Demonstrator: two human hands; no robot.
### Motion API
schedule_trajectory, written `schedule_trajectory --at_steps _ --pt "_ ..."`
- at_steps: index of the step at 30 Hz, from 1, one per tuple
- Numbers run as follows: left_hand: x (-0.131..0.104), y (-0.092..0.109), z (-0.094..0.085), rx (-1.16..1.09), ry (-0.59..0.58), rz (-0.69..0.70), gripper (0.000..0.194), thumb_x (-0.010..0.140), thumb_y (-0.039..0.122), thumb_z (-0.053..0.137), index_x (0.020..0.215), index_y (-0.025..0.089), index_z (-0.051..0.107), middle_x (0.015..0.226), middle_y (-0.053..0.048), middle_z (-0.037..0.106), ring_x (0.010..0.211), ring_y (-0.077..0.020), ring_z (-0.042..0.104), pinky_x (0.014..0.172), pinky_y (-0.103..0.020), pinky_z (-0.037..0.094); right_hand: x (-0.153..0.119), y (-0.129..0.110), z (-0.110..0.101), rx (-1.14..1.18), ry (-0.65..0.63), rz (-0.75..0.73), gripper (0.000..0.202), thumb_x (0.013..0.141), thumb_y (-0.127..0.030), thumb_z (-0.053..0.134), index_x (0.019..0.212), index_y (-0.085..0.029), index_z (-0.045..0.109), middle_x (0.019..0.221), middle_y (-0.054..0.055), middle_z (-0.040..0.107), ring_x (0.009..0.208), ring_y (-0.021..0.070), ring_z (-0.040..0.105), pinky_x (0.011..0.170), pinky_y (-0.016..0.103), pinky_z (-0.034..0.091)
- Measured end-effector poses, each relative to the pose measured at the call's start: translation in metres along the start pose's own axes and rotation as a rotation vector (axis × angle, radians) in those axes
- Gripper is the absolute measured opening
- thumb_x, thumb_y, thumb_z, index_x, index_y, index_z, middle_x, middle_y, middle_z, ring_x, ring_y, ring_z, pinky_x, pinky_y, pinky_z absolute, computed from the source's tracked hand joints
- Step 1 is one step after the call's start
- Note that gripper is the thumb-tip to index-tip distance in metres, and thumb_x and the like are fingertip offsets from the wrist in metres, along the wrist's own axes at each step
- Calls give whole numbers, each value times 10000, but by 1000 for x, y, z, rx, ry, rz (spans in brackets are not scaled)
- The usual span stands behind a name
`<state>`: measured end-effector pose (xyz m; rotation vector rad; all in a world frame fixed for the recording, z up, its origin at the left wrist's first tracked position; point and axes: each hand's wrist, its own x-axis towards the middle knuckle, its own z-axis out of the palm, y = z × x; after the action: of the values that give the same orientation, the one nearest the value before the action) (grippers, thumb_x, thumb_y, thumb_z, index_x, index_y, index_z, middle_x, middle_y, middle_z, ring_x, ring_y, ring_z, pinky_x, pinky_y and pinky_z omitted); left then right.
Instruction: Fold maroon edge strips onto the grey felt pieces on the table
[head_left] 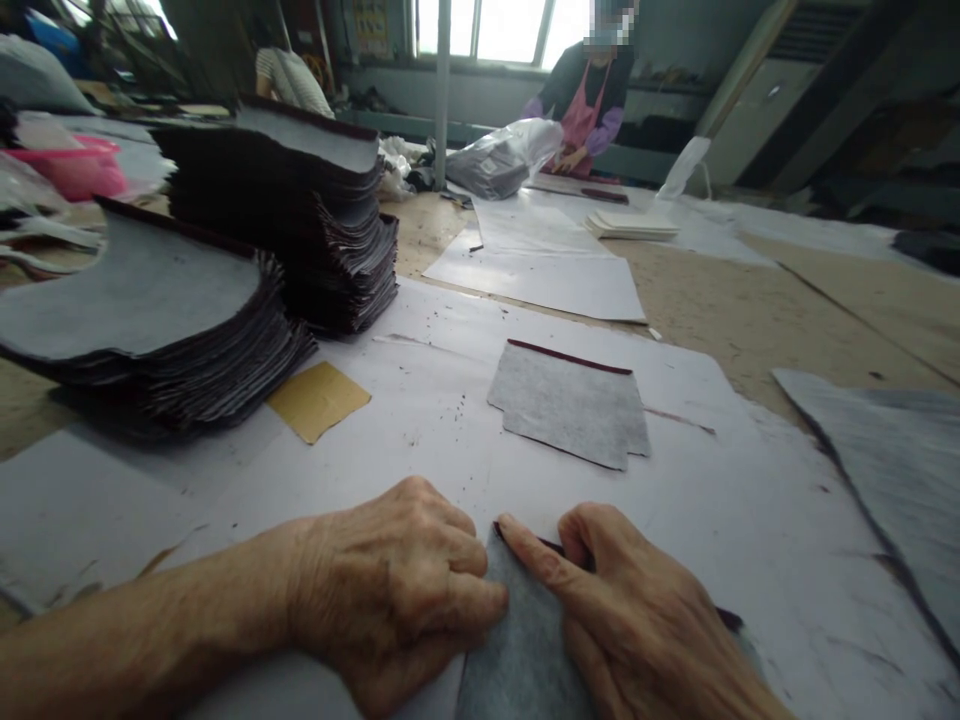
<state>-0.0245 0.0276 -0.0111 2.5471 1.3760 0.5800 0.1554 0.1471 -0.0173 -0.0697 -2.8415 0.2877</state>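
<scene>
A grey-backed piece of sheet material point(517, 640) with a dark folded edge lies before me, partly covered by my hands. My left hand point(405, 595) is closed at its left side, fingers curled in and a digit touching the grey surface; anything inside the grip is hidden. My right hand point(637, 610) rests over the piece, its index finger stretched onto the corner of the dark edge, thumb apart and another finger bent. Beyond the hands, a similar grey piece point(566, 405) with a dark red strip along its far edge lies flat.
Two tall stacks of grey-backed dark pieces, one nearer point(142, 290) and one farther point(300, 190), stand at left. A yellowish square point(319, 400) lies beside them. Larger grey sheets point(892, 450) lie at right. Across the table, a person in a pink apron point(581, 115) works near a plastic bag point(502, 160).
</scene>
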Motion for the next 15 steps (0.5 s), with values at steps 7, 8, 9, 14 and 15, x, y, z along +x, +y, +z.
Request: schedule_trajectory --at_steps 7,8,9,14,15 --pt "-1 -2 0 -31 19 4 80 689 130 453 691 178 516 553 1 479 488 -138 422 458 -305 337 2 -3 -2 -44 -29 4 511 752 -64 353 1203 -222 534 731 62 484 586 159 483 457 263 419" --pt "-1 -2 1 -36 17 1 75 688 130 456 681 179 513 568 -1 489 496 -137 428 459 -304 332 1 -3 -2 -24 -11 5 512 755 -56 345 1186 -247 544 722 51 477 583 153 480 456 252 413" --pt "-1 -2 1 -38 12 -3 74 690 132 459 679 179 515 578 -2 493 504 -136 431 462 -303 328 1 -2 -2 15 21 8 512 760 -47 335 1171 -264 551 721 43 472 587 146 481 462 243 414" --pt "-2 -5 1 -87 -3 -25 112 734 151 481 771 163 587 558 9 449 537 -135 438 506 -295 343 -7 6 -8 195 245 146 274 836 -96 401 1035 -180 569 816 51 513 725 140 522 604 261 470" --pt "-2 -6 1 -125 2 -31 115 741 158 491 784 159 598 567 9 450 548 -132 445 517 -287 352 -8 7 -9 155 259 170 192 837 -124 435 964 -166 572 815 55 521 740 156 523 620 285 471"
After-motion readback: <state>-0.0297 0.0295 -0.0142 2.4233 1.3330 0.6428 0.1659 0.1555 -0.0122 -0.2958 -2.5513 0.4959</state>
